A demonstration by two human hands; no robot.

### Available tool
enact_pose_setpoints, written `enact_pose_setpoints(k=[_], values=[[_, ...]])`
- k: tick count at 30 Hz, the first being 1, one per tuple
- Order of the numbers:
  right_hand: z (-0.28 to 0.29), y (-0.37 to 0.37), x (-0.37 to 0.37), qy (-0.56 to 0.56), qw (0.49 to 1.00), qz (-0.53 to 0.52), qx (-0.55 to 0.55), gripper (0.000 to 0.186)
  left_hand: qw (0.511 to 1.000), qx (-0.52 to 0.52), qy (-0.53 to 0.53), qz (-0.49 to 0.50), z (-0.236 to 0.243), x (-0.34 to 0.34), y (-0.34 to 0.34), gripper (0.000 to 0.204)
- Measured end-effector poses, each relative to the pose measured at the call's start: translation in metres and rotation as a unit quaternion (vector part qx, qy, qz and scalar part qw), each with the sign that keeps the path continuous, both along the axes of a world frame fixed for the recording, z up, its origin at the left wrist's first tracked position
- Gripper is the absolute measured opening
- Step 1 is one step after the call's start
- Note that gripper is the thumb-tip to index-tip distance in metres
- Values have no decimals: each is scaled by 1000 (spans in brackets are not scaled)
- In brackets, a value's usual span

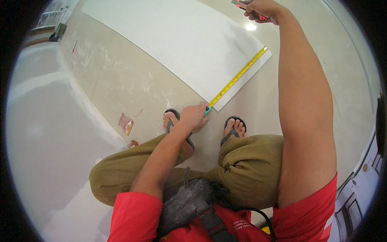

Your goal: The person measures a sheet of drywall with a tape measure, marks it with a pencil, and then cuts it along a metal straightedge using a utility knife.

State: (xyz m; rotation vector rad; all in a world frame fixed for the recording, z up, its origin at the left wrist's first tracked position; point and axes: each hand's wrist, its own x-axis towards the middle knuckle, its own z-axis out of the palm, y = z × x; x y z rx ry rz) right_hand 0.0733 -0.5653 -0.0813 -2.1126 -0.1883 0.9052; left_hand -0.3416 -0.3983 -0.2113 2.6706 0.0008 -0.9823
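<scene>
My left hand (194, 117) is closed round a tape measure (208, 109) with a teal case, at the near corner of a large white board (161, 38) on the floor. From it the yellow blade (238, 76) runs out across the board, close to its short end, up to the far edge. My right hand (264, 10) is raised at the top right, beyond the board's far corner, with its fingers wrapped round a red and black utility knife (252, 9). The knife's metal tip points left. Most of the tape case is hidden by my left hand.
My sandalled feet (234, 130) stand just short of the board's end. A small reddish packet (125, 123) lies on the dusty floor by the left wall (52, 117). Farther up that side is a thin red and white pen-like stick (74, 46). A dark waist bag (185, 203) hangs at my front.
</scene>
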Motion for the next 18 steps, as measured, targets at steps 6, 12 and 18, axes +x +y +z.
enact_pose_setpoints(k=[6, 12, 18], values=[[6, -7, -7, -13, 1000, 3, -26, 51, 998, 40, 44, 2, 0, 6, -6, 44], [19, -17, -16, -17, 999, -15, -49, 50, 997, 54, 55, -21, 1, 10, -6, 47], [13, -30, -11, -10, 998, -55, -21, 43, 995, 68, 67, -31, 1, 18, -9, 48]])
